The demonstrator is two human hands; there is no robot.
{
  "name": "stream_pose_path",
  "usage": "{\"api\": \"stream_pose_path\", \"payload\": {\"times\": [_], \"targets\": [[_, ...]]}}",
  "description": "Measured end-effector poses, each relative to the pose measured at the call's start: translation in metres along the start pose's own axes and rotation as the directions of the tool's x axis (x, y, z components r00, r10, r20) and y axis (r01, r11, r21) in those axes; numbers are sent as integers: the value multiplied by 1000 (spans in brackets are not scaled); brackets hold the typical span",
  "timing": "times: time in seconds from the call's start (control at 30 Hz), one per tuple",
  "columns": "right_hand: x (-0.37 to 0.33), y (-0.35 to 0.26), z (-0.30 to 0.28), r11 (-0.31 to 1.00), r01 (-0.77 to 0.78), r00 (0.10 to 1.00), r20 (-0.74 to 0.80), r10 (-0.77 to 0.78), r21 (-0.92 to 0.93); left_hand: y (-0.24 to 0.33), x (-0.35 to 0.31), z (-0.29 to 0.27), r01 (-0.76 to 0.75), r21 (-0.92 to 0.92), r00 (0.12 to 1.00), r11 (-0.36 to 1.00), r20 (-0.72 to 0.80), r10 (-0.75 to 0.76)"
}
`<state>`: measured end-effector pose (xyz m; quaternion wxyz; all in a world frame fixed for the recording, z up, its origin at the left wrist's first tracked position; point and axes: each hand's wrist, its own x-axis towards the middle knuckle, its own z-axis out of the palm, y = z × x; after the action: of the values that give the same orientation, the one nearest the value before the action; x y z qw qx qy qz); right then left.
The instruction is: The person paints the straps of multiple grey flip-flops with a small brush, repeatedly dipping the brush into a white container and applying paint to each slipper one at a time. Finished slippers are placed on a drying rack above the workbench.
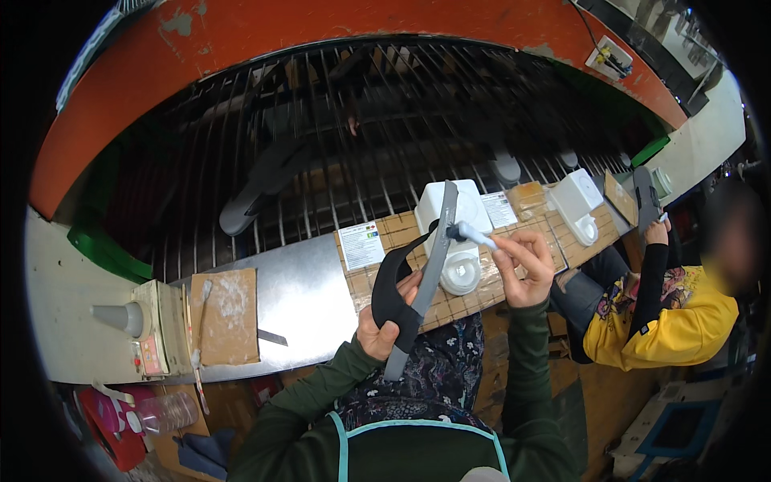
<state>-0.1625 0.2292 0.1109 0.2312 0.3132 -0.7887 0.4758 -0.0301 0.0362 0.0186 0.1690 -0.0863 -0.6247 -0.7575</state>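
Pinching the black strap [389, 281] between thumb and fingers, our left hand [376, 336] should steady the grey sole [435, 263] just beside those fingertips. The brush [477, 236], pinched by our right hand's [527, 269] fingertips, touches or nearly touches it; we'd best stroke lightly.

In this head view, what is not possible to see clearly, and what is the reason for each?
All from the head view:
Left hand: fingers partly hidden by the black strap.
Brush in the right hand: its tip is too small and dark to tell whether it touches the grey sole.
White box: partly covered by the sole.
Left paper sheet: print too small to read.
Round grey thing: cut off by the lower edge.
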Motion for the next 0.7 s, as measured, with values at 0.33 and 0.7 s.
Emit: {"api": "stream_pose_path", "payload": {"times": [0.33, 0.7], "targets": [[20, 2, -5, 987, 72, 996, -32, -78, -146, 7, 1, -2, -96, 85, 994, 992, 61, 91], [20, 7, -18, 982, 147, 985, 109, -134, -121, 14, 4, -4, -105, 138, 991, 985, 102, 91]]}}
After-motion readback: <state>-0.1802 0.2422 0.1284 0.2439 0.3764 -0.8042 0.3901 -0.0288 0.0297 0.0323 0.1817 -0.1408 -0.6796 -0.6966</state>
